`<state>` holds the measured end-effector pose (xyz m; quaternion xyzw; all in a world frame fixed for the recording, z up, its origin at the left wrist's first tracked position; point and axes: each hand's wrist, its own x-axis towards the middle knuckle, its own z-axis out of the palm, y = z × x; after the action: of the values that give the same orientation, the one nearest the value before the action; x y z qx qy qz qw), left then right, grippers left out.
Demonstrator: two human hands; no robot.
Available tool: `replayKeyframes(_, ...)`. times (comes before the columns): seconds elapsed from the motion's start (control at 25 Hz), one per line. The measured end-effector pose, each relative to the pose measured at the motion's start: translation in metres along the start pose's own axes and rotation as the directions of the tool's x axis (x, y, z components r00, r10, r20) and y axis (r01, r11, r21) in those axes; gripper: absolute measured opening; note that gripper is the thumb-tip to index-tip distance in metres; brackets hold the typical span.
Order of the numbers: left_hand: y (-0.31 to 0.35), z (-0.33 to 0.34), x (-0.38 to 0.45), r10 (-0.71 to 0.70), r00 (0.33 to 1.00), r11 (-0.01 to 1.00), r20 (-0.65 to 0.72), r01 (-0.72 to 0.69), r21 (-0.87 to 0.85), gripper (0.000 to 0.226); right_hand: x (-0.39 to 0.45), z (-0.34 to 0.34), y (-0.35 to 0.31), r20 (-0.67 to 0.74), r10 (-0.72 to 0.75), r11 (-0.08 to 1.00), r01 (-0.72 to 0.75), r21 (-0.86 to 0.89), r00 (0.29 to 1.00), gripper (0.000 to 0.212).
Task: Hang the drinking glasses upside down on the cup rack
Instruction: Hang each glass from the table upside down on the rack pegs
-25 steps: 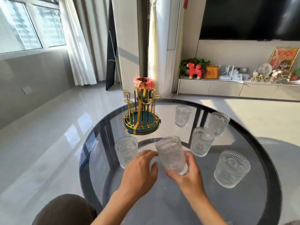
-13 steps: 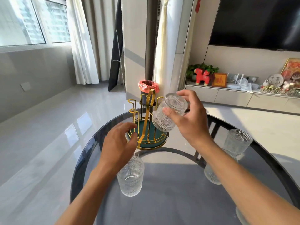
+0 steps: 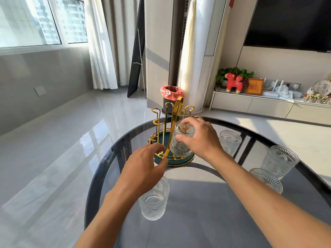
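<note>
A gold wire cup rack point(image 3: 162, 115) with a green round base stands on the dark glass table point(image 3: 197, 212). My right hand point(image 3: 202, 138) grips a patterned drinking glass point(image 3: 180, 142) held upside down over a rack peg, its rim near the green base. My left hand point(image 3: 145, 165) touches the rack's front left rim, fingers spread, holding the base steady. Another glass point(image 3: 155, 201) stands upright just below my left hand. Three more glasses stand upright to the right: one point(image 3: 230, 140) behind my right wrist, one point(image 3: 279, 161) further right, one point(image 3: 268, 179) in front of it.
The round table's edge curves close behind the rack. Beyond it on the floor stands a dark bin point(image 3: 171, 99) with a pink liner. A low cabinet point(image 3: 268, 106) with ornaments runs along the right wall. Curtains and a window are at the left.
My right hand has turned the glass fully upside down and lowered it onto the rack. My left hand has moved forward to the rack's base. The view has shifted closer.
</note>
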<state>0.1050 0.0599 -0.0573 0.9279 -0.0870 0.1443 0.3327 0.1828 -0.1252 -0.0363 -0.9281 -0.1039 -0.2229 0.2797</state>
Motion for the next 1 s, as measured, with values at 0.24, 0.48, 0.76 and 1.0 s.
replayKeyframes(0.24,-0.012,-0.013,0.001,-0.014,0.930,1.000,0.367,0.005,0.025,0.062,0.001,-0.001,0.002,0.128,0.065,0.998,-0.065,-0.010,0.990,0.044)
replayKeyframes(0.48,-0.013,-0.014,-0.010,-0.027,0.791,0.987,0.611,-0.075,0.140,0.092,-0.062,-0.010,-0.007,-0.063,0.192,0.947,-0.169,0.274,0.979,0.044)
replayKeyframes(0.76,0.008,-0.021,-0.016,0.152,0.948,0.983,0.279,-0.175,0.059,0.057,-0.149,-0.007,-0.028,0.754,0.431,0.116,-0.859,0.499,0.496,0.041)
replayKeyframes(1.0,0.049,-0.012,-0.026,0.544,0.838,0.828,0.042,-0.528,-0.191,0.055,-0.123,-0.040,-0.033,0.777,0.330,-0.312,-0.715,0.626,0.536,0.048)
